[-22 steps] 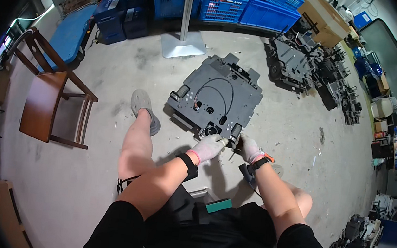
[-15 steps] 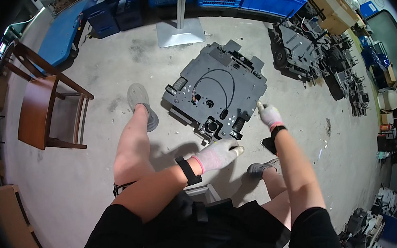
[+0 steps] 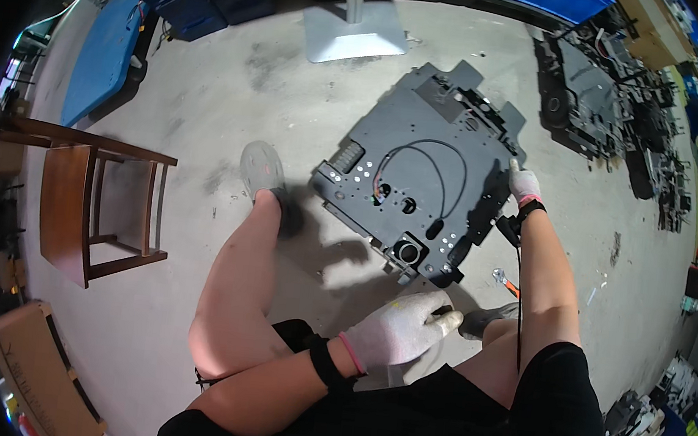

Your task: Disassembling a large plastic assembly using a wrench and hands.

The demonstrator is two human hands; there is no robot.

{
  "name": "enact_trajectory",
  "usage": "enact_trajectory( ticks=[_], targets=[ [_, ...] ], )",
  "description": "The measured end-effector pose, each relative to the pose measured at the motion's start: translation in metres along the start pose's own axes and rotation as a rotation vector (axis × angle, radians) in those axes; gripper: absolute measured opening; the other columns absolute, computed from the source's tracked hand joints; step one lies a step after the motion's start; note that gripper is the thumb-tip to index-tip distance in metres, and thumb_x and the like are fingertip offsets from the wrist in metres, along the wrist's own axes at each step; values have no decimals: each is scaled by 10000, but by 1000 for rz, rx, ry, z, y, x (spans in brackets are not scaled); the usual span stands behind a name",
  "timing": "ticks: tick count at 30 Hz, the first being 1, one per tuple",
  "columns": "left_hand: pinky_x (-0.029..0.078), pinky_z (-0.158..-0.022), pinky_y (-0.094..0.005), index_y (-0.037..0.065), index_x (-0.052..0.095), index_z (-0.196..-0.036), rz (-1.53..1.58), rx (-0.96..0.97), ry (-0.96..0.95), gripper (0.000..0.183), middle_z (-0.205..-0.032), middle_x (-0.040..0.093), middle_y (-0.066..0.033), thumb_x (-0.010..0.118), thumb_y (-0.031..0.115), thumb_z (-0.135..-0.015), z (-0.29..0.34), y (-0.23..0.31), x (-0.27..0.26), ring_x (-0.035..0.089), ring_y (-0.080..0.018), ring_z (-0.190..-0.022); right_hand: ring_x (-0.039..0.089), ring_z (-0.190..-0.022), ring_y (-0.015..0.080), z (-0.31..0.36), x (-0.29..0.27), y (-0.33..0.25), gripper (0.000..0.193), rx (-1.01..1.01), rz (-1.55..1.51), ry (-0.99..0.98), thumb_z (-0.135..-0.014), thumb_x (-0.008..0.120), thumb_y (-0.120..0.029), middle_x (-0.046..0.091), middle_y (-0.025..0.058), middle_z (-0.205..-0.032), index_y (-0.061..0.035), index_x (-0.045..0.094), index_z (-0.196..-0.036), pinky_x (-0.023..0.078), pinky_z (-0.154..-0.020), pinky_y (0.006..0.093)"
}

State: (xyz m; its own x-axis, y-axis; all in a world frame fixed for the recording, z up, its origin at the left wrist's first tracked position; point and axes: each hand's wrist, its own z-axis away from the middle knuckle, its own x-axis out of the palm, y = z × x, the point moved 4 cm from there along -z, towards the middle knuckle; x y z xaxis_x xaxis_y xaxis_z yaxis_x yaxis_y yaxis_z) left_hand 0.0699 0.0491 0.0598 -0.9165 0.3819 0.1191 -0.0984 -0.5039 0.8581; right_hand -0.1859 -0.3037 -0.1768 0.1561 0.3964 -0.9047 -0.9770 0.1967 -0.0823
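A dark grey flat panel (image 3: 429,188) lies on the concrete floor (image 3: 233,104), tilted like a diamond, just past the person's knees, toward twelve o'clock from the body; a thin black cable (image 3: 424,151) loops across its middle, and small round holes dot its face. The right hand (image 3: 524,184), gloved in white, rests on the panel's edge at about three o'clock of the panel, fingers curled over the rim in a closed hold on it. The left hand (image 3: 401,330), also in a white glove, hangs just short of the panel's near corner, at about six o'clock of it; its fingers are bent around a small dark object at the fingertips (image 3: 446,315), too small to tell what it is. A screwdriver with an orange handle (image 3: 505,282) lies on the floor near the right forearm, at five o'clock of the panel. A grey shoe (image 3: 262,168) sits at nine o'clock of the panel; a wooden chair (image 3: 82,205) stands well apart, farther toward nine o'clock; a white stand base (image 3: 353,33) sits at twelve o'clock; more dark panels (image 3: 592,90) lie heaped at two o'clock.
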Motion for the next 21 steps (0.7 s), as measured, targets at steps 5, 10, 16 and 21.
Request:
enact_trajectory(
  ticks=[5,10,16,21],
  targets=[
    [470,-731,-329,-3,594,-1082,125,74,178,252,-867,603,-119,582,230,-987,5,6,-37,568,-176,-778,577,-1207,403,-16,27,-14,717,-12,119,-57,-998,352,-582,637,271,-1216,37,688,-1132,458,-1015,467],
    [473,-727,-334,-10,593,-1085,150,52,190,259,-886,610,-123,585,229,-985,11,9,-54,568,-189,-771,612,-1134,420,-23,26,-23,492,-227,233,-76,-987,471,-382,658,277,-1150,47,693,-1077,495,-962,468],
    [478,-722,-349,-12,586,-1083,213,65,233,242,-882,601,-144,596,205,-976,18,-6,-47,585,-223,-763,647,-1057,421,-25,17,-25,365,-307,352,-166,-937,576,-282,682,281,-1064,50,676,-1052,525,-882,467],
    [487,-725,-365,-10,578,-1035,84,181,260,221,-874,612,-165,596,203,-979,21,-18,-34,618,-273,-775,651,-1071,400,-17,8,-35,347,-345,231,-45,-913,584,-242,683,270,-1086,29,654,-1117,533,-891,449]
  ],
)
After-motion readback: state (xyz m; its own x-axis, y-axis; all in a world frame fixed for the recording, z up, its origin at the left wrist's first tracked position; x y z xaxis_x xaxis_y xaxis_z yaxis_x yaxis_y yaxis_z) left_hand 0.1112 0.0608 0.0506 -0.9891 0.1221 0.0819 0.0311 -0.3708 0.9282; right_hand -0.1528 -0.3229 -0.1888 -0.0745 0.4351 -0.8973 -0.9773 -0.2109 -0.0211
